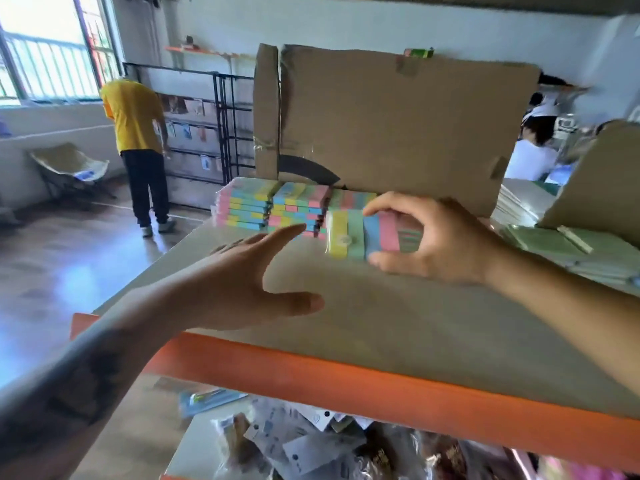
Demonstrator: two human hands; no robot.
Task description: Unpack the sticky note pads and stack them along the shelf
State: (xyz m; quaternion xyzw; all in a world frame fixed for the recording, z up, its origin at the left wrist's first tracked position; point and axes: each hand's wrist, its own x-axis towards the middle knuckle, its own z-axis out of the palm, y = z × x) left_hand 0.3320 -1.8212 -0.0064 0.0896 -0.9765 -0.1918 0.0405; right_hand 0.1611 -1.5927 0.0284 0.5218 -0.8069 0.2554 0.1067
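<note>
My right hand (429,240) grips a wrapped pack of sticky note pads (360,233) with yellow, green, blue and pink strips, held just above the grey shelf board (398,323). Two stacks of the same pastel packs (246,207) (298,211) stand at the back left of the shelf, and a third stack (349,199) lies right behind the held pack. My left hand (252,282) hovers over the shelf with fingers spread, its fingertips close to the middle stack and holding nothing.
A tall cardboard sheet (398,123) stands behind the stacks. Green packets (568,251) and a cardboard box (595,181) lie at the right. The shelf has an orange front rail (346,382); bagged goods (311,445) lie below. A person in a yellow shirt (135,116) stands at the back left.
</note>
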